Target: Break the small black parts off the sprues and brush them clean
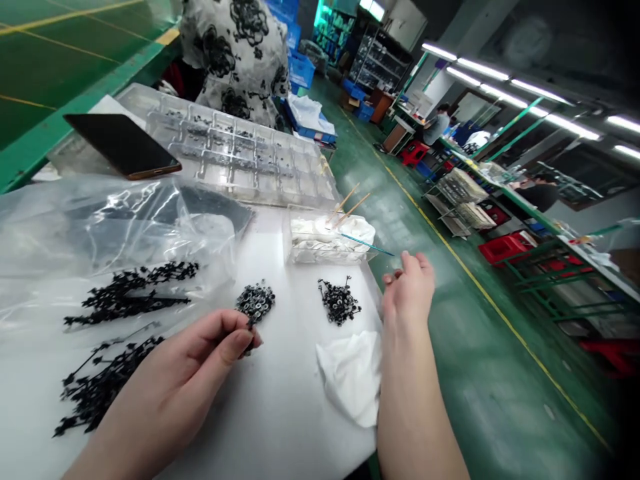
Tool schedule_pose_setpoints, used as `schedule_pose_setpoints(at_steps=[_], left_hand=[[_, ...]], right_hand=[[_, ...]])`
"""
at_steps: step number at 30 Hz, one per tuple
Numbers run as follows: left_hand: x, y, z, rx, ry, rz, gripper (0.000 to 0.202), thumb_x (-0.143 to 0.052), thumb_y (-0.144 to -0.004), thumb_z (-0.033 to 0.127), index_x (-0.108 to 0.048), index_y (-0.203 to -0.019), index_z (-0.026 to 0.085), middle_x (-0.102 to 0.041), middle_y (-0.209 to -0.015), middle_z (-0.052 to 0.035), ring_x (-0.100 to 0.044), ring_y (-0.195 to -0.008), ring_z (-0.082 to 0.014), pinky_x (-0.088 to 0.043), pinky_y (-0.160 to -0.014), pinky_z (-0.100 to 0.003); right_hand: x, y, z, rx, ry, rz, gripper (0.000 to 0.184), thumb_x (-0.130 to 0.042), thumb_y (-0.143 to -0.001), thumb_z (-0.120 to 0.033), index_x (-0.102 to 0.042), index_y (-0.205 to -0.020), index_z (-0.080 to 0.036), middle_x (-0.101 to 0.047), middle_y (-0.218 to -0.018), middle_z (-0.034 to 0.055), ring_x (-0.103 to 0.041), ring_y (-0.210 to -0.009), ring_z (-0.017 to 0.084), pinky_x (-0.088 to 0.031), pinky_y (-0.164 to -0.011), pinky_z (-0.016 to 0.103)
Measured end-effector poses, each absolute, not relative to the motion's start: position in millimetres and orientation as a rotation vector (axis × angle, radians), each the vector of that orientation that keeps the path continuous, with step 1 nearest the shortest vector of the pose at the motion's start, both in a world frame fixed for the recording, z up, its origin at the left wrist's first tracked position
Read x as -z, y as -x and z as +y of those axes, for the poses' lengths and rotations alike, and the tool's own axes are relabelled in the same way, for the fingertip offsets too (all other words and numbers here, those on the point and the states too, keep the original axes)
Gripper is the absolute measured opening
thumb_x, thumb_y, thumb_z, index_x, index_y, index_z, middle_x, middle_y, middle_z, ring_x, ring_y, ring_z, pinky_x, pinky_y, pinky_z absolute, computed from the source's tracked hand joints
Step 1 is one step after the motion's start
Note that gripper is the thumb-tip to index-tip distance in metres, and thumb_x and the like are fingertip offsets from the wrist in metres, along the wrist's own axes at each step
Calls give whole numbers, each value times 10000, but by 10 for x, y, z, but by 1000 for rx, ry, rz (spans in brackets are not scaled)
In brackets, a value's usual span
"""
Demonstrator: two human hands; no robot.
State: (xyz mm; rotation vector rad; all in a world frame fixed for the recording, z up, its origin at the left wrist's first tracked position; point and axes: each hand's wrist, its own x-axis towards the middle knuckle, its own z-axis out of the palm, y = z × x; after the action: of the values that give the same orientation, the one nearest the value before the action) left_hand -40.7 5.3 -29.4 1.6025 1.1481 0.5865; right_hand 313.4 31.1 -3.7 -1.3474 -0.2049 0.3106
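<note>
My left hand (200, 373) is closed in a pinch, with a tiny black piece (251, 325) showing at the fingertips; its exact kind is too small to tell. Just beyond those fingers lies a heap of small black ring-like parts (257, 301) with pale centres. My right hand (411, 287) is raised past the table's right edge, fingers partly bent and apart. Close to its fingertips is the end of a thin blue stick (367, 244), which leans out of a clear box (320, 255) stuffed with white cloth (313, 233). No grip on the stick shows.
A pile of black bits (340, 303) and a white cloth (350, 377) lie at right. Black branched strips (130, 293) rest beside clear plastic sheeting (125, 227) at left. Behind are a phone (123, 143) and a compartment tray (240, 157). Wooden sticks (355, 208) stand in the box.
</note>
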Motion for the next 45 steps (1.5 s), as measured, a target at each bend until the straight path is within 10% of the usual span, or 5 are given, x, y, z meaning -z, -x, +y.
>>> schedule_pose_setpoints(at_steps=[5,19,45], left_hand=[[418,463,82,-541,-1651,1173,419,-505,-1020,691,-676,-1042,309,-760,-938,9,-738,-902,-214,-578,-754,-237],[286,356,66,-572,-1642,1171,465,-440,-1045,679,-682,-1058,282,-753,-912,-24,-736,-867,-235,-593,-740,-279],[72,326,18,-634,-1491,1210,418,-517,-1028,676,-669,-1043,287,-732,-913,-22,-693,-880,-244,-559,-690,-285]], right_hand=[[143,-3207,432,-665,1290,-123,289,-776,-817,-330,-507,-831,-225,-508,-694,-59,-420,-512,81,-328,-399,207],[92,-3023,428,-600,1143,-297,516,-992,-569,-382,-649,-900,-183,-608,-725,-66,-438,-536,43,-313,-416,164],[-90,-2954,271,-697,1021,-353,466,-997,-612,-343,-706,-948,-202,-621,-788,-55,-508,-618,67,-379,-476,185]])
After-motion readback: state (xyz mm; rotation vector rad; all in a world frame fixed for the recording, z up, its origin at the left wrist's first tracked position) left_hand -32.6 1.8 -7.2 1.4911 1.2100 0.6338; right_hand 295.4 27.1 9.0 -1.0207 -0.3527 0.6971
